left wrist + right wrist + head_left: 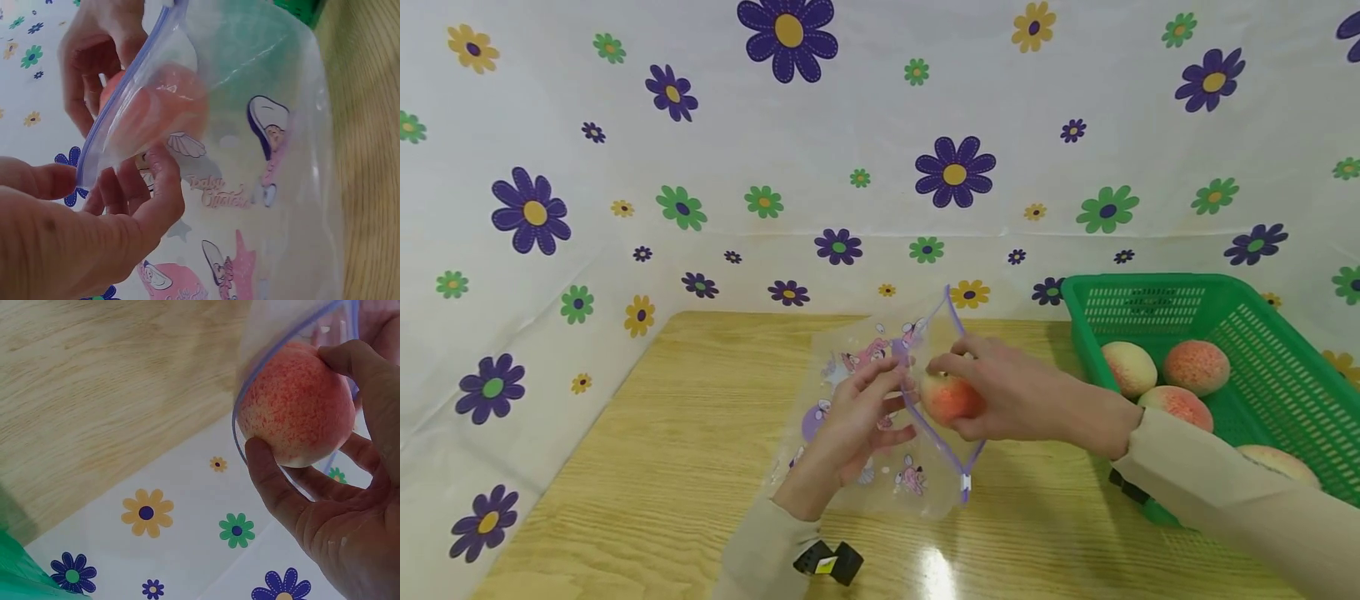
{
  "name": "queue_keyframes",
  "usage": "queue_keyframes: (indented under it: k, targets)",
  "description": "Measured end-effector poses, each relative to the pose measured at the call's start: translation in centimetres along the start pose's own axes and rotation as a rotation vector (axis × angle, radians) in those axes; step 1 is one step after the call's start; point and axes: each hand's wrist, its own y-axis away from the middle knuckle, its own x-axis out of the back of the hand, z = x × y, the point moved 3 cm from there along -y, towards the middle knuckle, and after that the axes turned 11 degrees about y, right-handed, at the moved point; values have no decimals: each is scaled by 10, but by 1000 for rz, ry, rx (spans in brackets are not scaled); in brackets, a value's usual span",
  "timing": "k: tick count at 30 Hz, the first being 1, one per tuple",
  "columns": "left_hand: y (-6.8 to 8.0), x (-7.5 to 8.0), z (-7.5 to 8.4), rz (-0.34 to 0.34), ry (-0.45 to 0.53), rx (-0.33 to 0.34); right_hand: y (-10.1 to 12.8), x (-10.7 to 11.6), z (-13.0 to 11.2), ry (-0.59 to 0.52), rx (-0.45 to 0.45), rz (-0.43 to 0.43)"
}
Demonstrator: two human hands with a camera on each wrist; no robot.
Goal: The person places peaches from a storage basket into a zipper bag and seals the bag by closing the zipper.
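The right hand (1015, 392) holds a peach (950, 398) in its curled fingers, right at the open mouth of a clear zip bag (880, 417) with cartoon prints. The left hand (850, 425) pinches the bag's purple edge, above the wooden tabletop (685, 467). More peaches sit in the green basket (1285, 367) nearby.

head: above, facing down-forward | wrists: close-up (both share the bag (880, 400) mouth)
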Motion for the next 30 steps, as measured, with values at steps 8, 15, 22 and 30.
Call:
queue_keyframes:
  k: [8,15,22,30]
  targets:
    - [3,0,9,-31,259,18,-4,-8,9,-24,-37,-144]
    - [9,2,13,-37,313,27,-4,-12,15,-8,-56,-188]
    - [11,2,16,-48,348,19,-4,-12,14,11,-52,-157]
    - [10,2,13,-54,347,24,-1,-16,13,31,-64,-185]
